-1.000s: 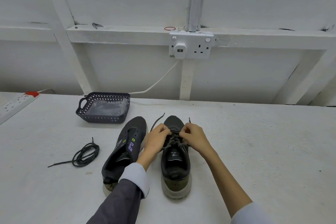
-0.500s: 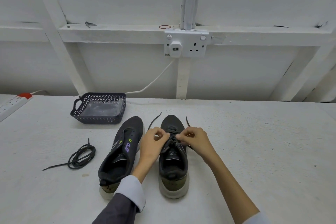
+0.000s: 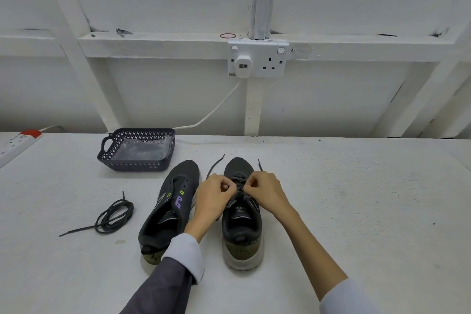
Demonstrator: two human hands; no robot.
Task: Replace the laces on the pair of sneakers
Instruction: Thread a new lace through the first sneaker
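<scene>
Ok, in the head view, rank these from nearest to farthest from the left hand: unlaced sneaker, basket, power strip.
Measured from the left hand:
1. Unlaced sneaker, directly beside the hand on its left.
2. Basket, farther back and to the left.
3. Power strip, far left at the frame edge.

Loose lace (image 3: 109, 218) left of sneakers (image 3: 169, 208) — basket (image 3: 136, 149) behind.

Both arms reach forward, left hand (image 3: 214, 194) and right hand (image 3: 266, 191) nearly touching, fingers (image 3: 224, 182) curled, pinching.
</scene>
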